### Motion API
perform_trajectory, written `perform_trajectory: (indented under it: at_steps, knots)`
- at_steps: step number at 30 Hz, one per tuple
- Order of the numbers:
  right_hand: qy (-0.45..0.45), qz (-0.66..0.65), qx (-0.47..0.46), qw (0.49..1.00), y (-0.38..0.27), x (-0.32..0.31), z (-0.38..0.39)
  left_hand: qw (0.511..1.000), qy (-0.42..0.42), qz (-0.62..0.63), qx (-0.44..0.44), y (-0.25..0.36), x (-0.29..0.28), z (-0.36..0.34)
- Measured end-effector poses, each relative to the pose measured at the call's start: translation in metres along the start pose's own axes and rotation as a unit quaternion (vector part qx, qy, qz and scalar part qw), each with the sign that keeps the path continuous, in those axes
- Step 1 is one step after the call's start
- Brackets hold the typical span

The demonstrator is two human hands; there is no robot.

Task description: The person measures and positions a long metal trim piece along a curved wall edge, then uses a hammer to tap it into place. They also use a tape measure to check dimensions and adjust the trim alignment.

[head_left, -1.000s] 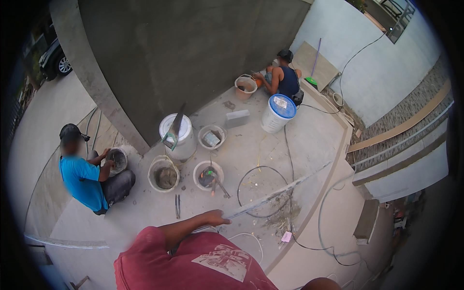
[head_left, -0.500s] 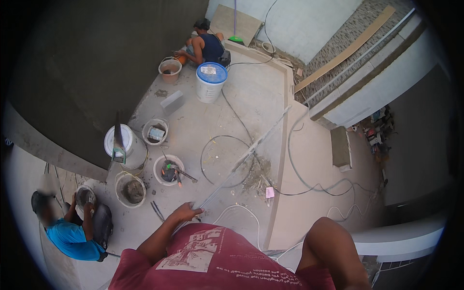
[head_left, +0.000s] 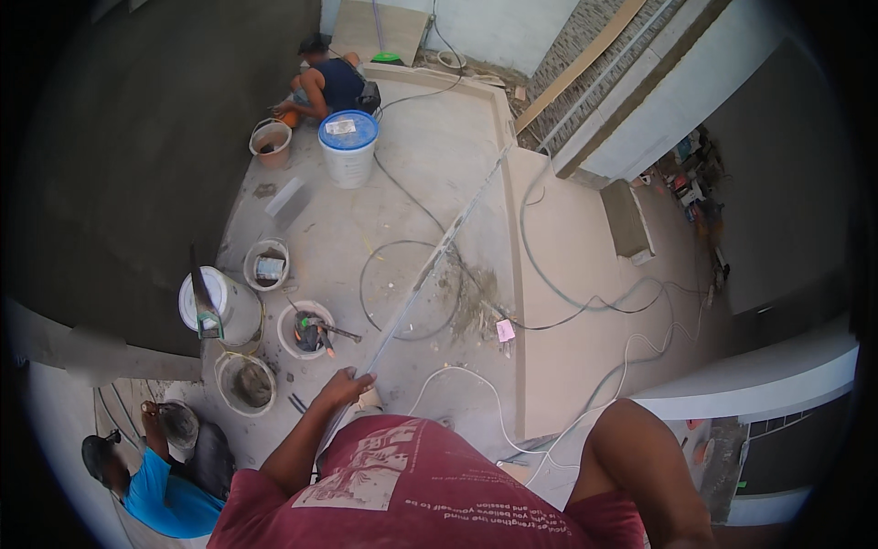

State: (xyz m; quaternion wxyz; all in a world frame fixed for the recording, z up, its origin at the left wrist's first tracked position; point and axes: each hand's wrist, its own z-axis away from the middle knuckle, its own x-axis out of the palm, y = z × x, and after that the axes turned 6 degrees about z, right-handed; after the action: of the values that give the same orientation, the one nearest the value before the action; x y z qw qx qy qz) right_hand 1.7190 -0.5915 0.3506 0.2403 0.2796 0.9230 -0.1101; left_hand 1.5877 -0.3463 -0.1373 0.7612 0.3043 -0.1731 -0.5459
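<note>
My left hand (head_left: 347, 386) is closed around a long, thin metal bar (head_left: 416, 279). The bar slants from beside my body up and to the right, past the coiled dark cable, toward the raised floor edge. Its lower end is hidden by my arm and shirt. At the right my upper arm and bent elbow (head_left: 636, 448) show, but the right hand is out of sight. Close to my left hand stands a white bucket of tools (head_left: 285, 343). Left of that is a bucket with grey mortar (head_left: 247, 384).
A person in blue (head_left: 174, 494) crouches at lower left by a bucket; another in a dark vest (head_left: 334, 87) works at the far wall. A blue-lidded pail (head_left: 347, 169), a white pail (head_left: 240, 306) with a handsaw (head_left: 206, 302) on it, and cables (head_left: 585, 302) occupy the floor.
The view has turned rightward, so floor objects appear farther left. My left hand still grips the bar. The person in blue has shifted, one hand now lifted beside the bucket.
</note>
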Motion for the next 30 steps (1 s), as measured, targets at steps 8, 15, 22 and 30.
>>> perform_trajectory:
  at_steps: [8,15,22,30]
  knots:
    - [-0.072,-0.150,0.112,0.980,0.057,-0.015,0.042,0.999,0.035,-0.004,0.036,0.017,-0.006,0.022]
    - [-0.091,-0.001,0.750,0.655,0.113,0.081,0.244,0.982,0.137,-0.124,0.027,0.009,0.018,0.051]
    - [-0.401,-0.032,0.574,0.714,0.127,0.175,0.294,0.966,0.205,-0.159,-0.011,0.004,0.023,0.074]
    - [-0.443,-0.040,0.275,0.852,0.171,0.270,0.233,0.947,0.201,-0.249,0.030,0.047,0.012,0.137]
